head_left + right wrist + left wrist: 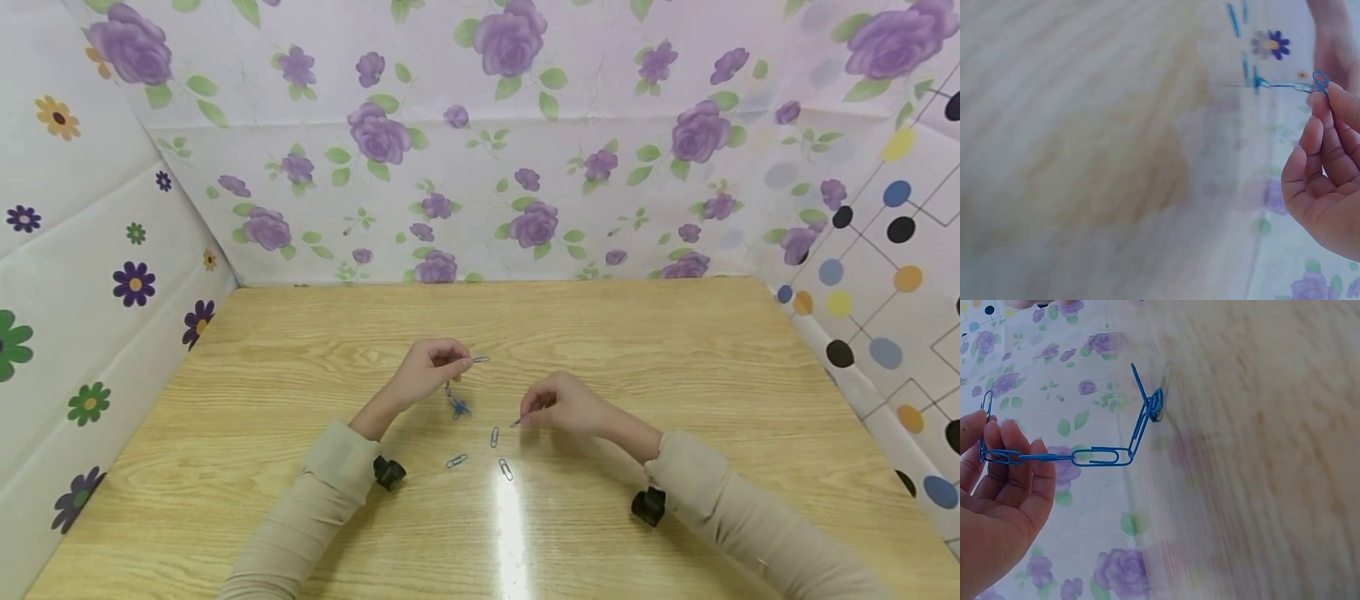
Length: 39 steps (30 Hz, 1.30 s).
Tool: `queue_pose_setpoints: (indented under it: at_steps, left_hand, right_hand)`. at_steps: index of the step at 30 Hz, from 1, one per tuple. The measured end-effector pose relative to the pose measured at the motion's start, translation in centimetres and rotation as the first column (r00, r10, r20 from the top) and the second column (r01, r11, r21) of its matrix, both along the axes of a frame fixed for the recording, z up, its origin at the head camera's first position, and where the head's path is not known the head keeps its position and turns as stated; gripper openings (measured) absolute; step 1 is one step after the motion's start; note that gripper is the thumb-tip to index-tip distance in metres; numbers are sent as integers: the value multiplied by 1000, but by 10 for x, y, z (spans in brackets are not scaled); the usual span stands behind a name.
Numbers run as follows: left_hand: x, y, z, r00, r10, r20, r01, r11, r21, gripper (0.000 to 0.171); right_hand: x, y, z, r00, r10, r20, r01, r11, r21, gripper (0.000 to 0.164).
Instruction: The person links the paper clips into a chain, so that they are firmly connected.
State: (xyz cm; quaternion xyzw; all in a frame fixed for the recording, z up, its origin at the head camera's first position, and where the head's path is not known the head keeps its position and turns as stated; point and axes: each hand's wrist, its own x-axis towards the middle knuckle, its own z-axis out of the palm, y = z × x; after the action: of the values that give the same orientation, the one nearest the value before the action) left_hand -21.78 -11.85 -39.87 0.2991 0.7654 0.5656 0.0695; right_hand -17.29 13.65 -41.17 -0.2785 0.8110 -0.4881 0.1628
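Note:
My left hand (427,373) pinches the end clip of a chain of linked blue paper clips (1104,464) between thumb and fingertips. The end clip (482,359) sticks out to the right of the fingers. From the hand the chain hangs down, and its far end lies bunched (459,407) on the table. Lower and to the right, my right hand (573,406) pinches a single blue paper clip (1319,77) by thumb and fingertips, apart from the chain. Three loose paper clips lie between the forearms: one upright-lying clip (494,437), one at left (457,461), one nearest me (506,470).
The wood-grain table (675,333) spreads beneath both hands. A flowered cloth wall (480,200) rises at its back edge, with patterned cloths at left (75,333) and right (870,250). Black wrist cameras sit on the left (389,473) and right (648,507) sleeves.

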Motion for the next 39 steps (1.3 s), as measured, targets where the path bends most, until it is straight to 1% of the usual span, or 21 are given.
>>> queue_pose_setpoints:
  at_steps: [6, 8, 13, 16, 19, 23, 26, 29, 33, 34, 36, 39]
  left_hand:
    - [2, 1, 5, 1000, 15, 15, -15, 999, -30, 12]
    - [7, 2, 13, 1000, 16, 19, -16, 999, -43, 11]
    - [19, 5, 32, 1000, 10, 15, -9, 998, -60, 10]
    - [22, 6, 34, 1000, 10, 8, -9, 998, -68, 10]
    - [23, 7, 35, 1000, 2, 2, -2, 997, -71, 10]
    - [22, 8, 35, 1000, -7, -2, 6, 997, -75, 10]
    - [21, 8, 35, 1000, -7, -4, 6, 997, -79, 10]
    - [21, 9, 35, 1000, -2, 2, 2, 996, -84, 11]
    - [12, 8, 20, 999, 36, -7, -37, 995, -90, 12]
    - [10, 8, 17, 999, 46, -10, -47, 995, -92, 12]
    - [9, 9, 16, 998, 65, -1, -64, 994, -93, 12]
    - [16, 12, 28, 997, 68, 29, -65, 993, -99, 12]
  right_hand:
    - [-3, 2, 12, 996, -87, -17, 86, 996, -32, 6]
    - [-3, 2, 15, 995, -102, -13, 102, 993, -52, 8]
    - [-5, 0, 22, 988, -151, 42, 154, 982, -110, 12]
    - [-6, -1, 23, 979, -194, 60, 200, 971, -128, 11]
    - [-7, -3, 24, 972, -230, 39, 233, 963, -133, 9]
    - [-10, -7, 23, 964, -261, -56, 254, 961, -107, 6]
    - [-12, -11, 21, 950, -287, -126, 277, 957, -86, 4]
    - [-16, -14, 19, 931, -322, -171, 314, 947, -72, 4]
    - [-22, -20, 18, 902, -355, -244, 348, 935, -76, 5]
    - [-23, -21, 18, 894, -361, -265, 352, 932, -83, 4]
    - [-26, -26, 18, 877, -372, -306, 358, 928, -103, 4]
    - [-28, -32, 18, 850, -383, -362, 360, 924, -132, 4]
